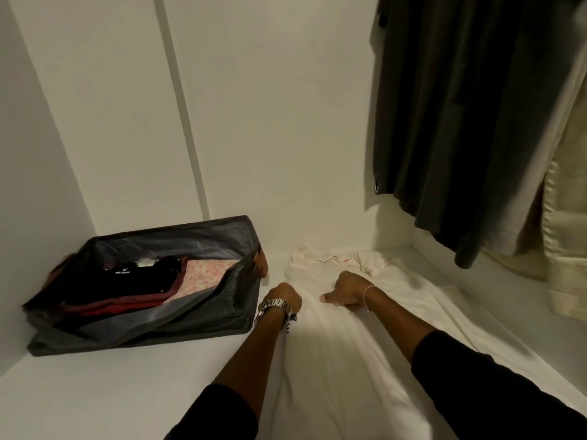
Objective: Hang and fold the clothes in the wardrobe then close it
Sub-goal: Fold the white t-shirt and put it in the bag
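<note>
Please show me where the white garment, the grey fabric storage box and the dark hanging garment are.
white garment (pixel 343 344), head view, on the flat cloth between the forearms.
grey fabric storage box (pixel 203 322), head view, on its front wall.
dark hanging garment (pixel 460 122), head view, on the middle of its folds.

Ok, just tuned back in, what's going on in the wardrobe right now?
A person has a white garment spread flat on the wardrobe shelf. The left hand grips its left edge and the right hand pinches the cloth near the middle. A grey fabric bin of folded clothes sits to the left; dark clothes hang on the right.
</note>
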